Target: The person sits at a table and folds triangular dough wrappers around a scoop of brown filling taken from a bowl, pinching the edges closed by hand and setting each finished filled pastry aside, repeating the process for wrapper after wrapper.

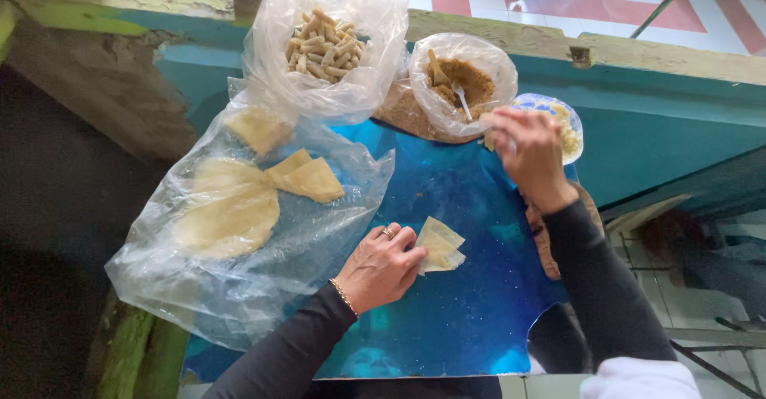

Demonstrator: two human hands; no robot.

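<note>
- Head view is showing the left hand (381,265) lying fingers-down on a blue board (471,287), its fingertips pinning a small folded wrapper (440,246) flat
- The wrapper is sitting just to the right of that hand, near the middle of the board, with its long axis running up and away toward the far edge
- The right hand (528,153) is hovering well apart from the wrapper, up at the far right by a small plate (576,124); its fingers are curling together as if pinching something, though what is in them is too small to tell
- The left hand is clearly the nearer one to the wrapper; the right is reaching beyond it, toward the containers
- A clear bag (471,84) just left of the plate is holding brown crumbly filling with a white spoon (461,100) standing in it
- A second bag (327,44) further left is holding a heap of pale rolled sticks
- A large plastic sheet (239,231) on the left is carrying round dough sheets (231,207) and some folded ones
- The plate is holding a pale grainy mass, partly hidden by the right hand
</note>
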